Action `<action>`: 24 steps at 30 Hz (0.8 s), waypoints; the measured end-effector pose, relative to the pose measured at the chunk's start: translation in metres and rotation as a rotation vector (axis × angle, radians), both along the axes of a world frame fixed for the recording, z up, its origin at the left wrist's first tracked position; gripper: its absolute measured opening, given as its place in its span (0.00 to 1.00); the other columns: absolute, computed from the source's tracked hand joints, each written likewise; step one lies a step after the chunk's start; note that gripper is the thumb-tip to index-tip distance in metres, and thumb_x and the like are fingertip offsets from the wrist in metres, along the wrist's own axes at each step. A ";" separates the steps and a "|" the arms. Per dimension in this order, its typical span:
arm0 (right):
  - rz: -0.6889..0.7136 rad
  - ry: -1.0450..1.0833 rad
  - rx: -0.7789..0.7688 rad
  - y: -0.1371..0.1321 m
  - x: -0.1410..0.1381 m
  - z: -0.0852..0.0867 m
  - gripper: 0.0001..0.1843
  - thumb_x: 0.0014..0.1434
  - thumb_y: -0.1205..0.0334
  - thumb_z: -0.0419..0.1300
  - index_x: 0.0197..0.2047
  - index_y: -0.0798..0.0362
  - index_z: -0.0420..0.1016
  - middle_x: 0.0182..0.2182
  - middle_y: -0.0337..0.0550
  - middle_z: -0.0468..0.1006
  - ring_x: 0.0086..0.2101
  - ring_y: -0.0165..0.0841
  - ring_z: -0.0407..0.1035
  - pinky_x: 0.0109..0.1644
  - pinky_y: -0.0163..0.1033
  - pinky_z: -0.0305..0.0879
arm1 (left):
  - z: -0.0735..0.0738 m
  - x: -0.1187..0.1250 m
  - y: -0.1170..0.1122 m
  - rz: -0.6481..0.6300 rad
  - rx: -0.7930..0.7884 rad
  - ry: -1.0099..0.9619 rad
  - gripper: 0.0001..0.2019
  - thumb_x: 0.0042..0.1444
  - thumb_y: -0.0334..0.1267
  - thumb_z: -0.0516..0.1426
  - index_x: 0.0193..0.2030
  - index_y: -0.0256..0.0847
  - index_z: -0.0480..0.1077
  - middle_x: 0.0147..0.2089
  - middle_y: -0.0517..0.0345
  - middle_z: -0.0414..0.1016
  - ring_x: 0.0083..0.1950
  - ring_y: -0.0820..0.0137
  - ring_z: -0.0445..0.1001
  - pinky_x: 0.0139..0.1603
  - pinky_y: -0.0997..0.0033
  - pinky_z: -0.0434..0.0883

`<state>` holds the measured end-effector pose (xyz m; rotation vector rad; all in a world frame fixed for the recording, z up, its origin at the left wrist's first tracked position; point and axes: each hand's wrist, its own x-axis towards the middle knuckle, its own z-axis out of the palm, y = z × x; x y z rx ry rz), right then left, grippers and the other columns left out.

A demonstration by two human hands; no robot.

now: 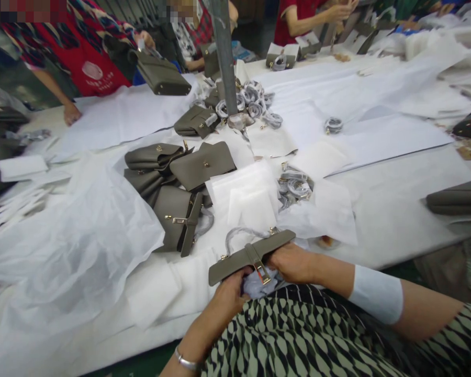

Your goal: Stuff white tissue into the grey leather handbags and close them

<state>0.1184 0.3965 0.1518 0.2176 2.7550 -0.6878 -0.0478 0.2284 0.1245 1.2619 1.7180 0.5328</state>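
Note:
A small olive-grey handbag (239,257) with a gold clasp lies edge-up at the table's near edge, just above my lap. My left hand (230,296) is closed on its lower left side, with pale wrapping tissue (259,285) bunched under the fingers. My right hand (292,263) is closed on the bag's right end, next to the clasp. A wrapped handle loop (235,235) rises behind the bag. Several more olive-grey bags (176,183) are piled on the table beyond it.
White tissue sheets (74,235) cover the long table. Wrapped straps (294,186) lie in heaps near a grey metal post (224,57). Other people work at the far side; one in red holds a bag (160,76). More bags (459,198) lie at the right.

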 end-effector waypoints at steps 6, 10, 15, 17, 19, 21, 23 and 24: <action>-0.012 0.074 0.050 -0.002 -0.008 0.004 0.13 0.52 0.68 0.56 0.41 0.59 0.76 0.42 0.57 0.77 0.44 0.48 0.69 0.51 0.50 0.62 | 0.002 0.000 0.000 0.029 0.072 0.101 0.24 0.43 0.21 0.52 0.49 0.39 0.68 0.49 0.50 0.74 0.51 0.64 0.72 0.55 0.63 0.67; -0.047 0.033 0.024 0.001 -0.009 0.003 0.11 0.55 0.66 0.55 0.39 0.57 0.77 0.40 0.56 0.78 0.43 0.47 0.71 0.50 0.50 0.63 | 0.008 0.008 -0.001 0.187 0.019 0.326 0.05 0.55 0.34 0.54 0.37 0.39 0.69 0.34 0.55 0.75 0.36 0.67 0.72 0.39 0.69 0.68; -0.076 0.002 -0.019 0.003 -0.008 0.000 0.11 0.51 0.69 0.55 0.36 0.56 0.78 0.39 0.54 0.79 0.42 0.46 0.72 0.50 0.47 0.63 | 0.016 0.004 -0.004 0.046 0.022 0.283 0.22 0.61 0.48 0.50 0.20 0.39 0.65 0.22 0.59 0.67 0.27 0.71 0.68 0.30 0.72 0.61; -0.074 -0.019 -0.003 0.003 -0.009 -0.001 0.11 0.51 0.69 0.55 0.35 0.57 0.78 0.38 0.54 0.79 0.40 0.45 0.72 0.48 0.46 0.64 | 0.017 -0.001 -0.004 -0.052 0.034 0.182 0.20 0.61 0.48 0.50 0.24 0.39 0.70 0.26 0.58 0.72 0.30 0.70 0.70 0.32 0.73 0.63; -0.074 0.010 0.014 0.004 -0.010 -0.004 0.13 0.53 0.70 0.53 0.38 0.57 0.78 0.40 0.55 0.79 0.41 0.44 0.72 0.49 0.46 0.64 | 0.013 -0.006 -0.004 -0.150 0.056 0.116 0.15 0.61 0.47 0.52 0.34 0.41 0.75 0.34 0.56 0.77 0.38 0.67 0.74 0.39 0.72 0.66; -0.074 0.045 0.011 0.005 -0.011 -0.005 0.14 0.55 0.70 0.52 0.40 0.58 0.77 0.42 0.55 0.78 0.43 0.43 0.71 0.50 0.45 0.64 | 0.006 -0.008 -0.004 -0.268 0.070 0.119 0.15 0.60 0.48 0.53 0.42 0.44 0.76 0.41 0.54 0.79 0.44 0.63 0.75 0.47 0.69 0.68; -0.087 0.041 0.003 0.004 -0.011 -0.003 0.15 0.56 0.70 0.51 0.41 0.58 0.77 0.43 0.54 0.78 0.44 0.43 0.71 0.51 0.45 0.64 | -0.001 -0.007 -0.005 -0.370 0.059 0.135 0.16 0.61 0.49 0.52 0.47 0.45 0.75 0.45 0.53 0.79 0.48 0.59 0.75 0.51 0.64 0.68; -0.097 0.031 0.005 0.004 -0.011 -0.001 0.15 0.57 0.70 0.51 0.42 0.57 0.77 0.43 0.54 0.78 0.45 0.43 0.71 0.51 0.45 0.63 | -0.003 -0.007 -0.005 -0.398 0.044 0.129 0.17 0.61 0.49 0.52 0.49 0.46 0.75 0.48 0.53 0.78 0.50 0.59 0.74 0.52 0.64 0.68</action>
